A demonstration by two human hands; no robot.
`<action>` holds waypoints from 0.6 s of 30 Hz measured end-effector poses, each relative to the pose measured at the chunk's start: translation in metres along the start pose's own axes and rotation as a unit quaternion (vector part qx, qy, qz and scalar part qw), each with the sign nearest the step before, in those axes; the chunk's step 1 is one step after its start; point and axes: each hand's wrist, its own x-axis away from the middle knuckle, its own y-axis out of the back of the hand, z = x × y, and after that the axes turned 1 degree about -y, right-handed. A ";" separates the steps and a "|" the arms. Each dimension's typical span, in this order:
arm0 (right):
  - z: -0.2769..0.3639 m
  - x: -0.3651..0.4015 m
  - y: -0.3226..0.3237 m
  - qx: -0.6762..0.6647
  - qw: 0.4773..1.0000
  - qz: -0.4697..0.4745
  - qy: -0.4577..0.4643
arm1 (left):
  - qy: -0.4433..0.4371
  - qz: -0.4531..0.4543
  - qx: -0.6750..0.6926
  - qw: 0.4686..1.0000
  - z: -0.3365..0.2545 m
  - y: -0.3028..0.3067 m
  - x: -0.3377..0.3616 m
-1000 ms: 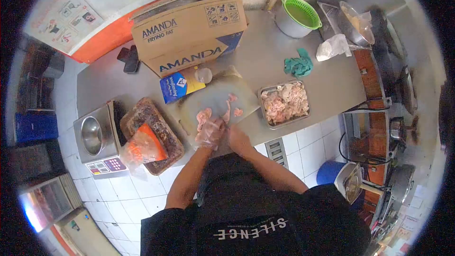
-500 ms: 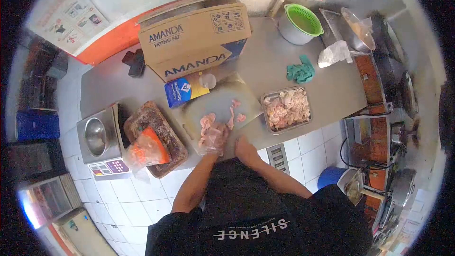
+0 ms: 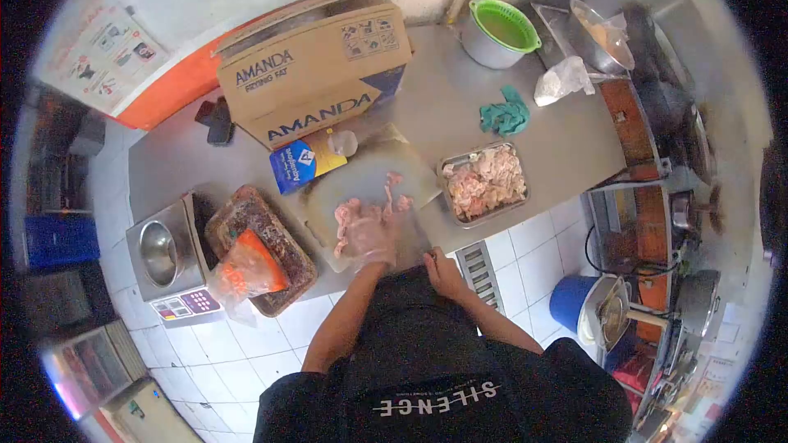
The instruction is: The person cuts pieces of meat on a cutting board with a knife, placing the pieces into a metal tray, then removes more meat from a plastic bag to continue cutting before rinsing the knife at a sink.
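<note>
My left hand (image 3: 371, 239), in a clear plastic glove, presses on pieces of pale pink raw meat (image 3: 348, 215) on the cutting board (image 3: 328, 194). Its fingers are blurred and partly cover the meat. Smaller scraps (image 3: 402, 203) lie just beyond the fingertips. At the board's near right edge, my bare right hand (image 3: 446, 274) is closed around the dark handle of a knife (image 3: 419, 238); the grey blade is faint and points toward the board. To the right stands a metal tray (image 3: 457, 220) heaped with cut raw meat (image 3: 486, 183).
Behind the board are a large cardboard box (image 3: 316, 74) and a blue-yellow glove box (image 3: 297, 166). On the left are a scale (image 3: 168, 256) and a stained tray (image 3: 283, 302) with an orange bag (image 3: 254, 262). A green cloth (image 3: 505, 113) and a basin with green strainer (image 3: 497, 41) stand right.
The view has shifted, so the table's things appear further left. My right hand has moved slightly back toward my body and away from my left hand, which stays on the meat.
</note>
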 end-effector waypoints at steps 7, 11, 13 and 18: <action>0.005 0.006 0.027 -0.063 0.990 -0.101 -0.081 | 0.063 0.226 0.016 0.972 -0.059 -0.028 -0.030; -0.017 -0.001 0.054 -0.054 0.988 -0.140 -0.044 | 0.077 0.240 0.011 0.968 -0.042 -0.043 -0.029; -0.026 -0.010 0.076 -0.072 0.983 -0.160 -0.059 | 0.021 0.146 0.049 0.988 -0.041 -0.032 -0.046; -0.060 -0.015 0.105 -0.077 0.979 -0.173 -0.079 | -0.185 0.092 -0.041 0.977 -0.024 -0.065 -0.089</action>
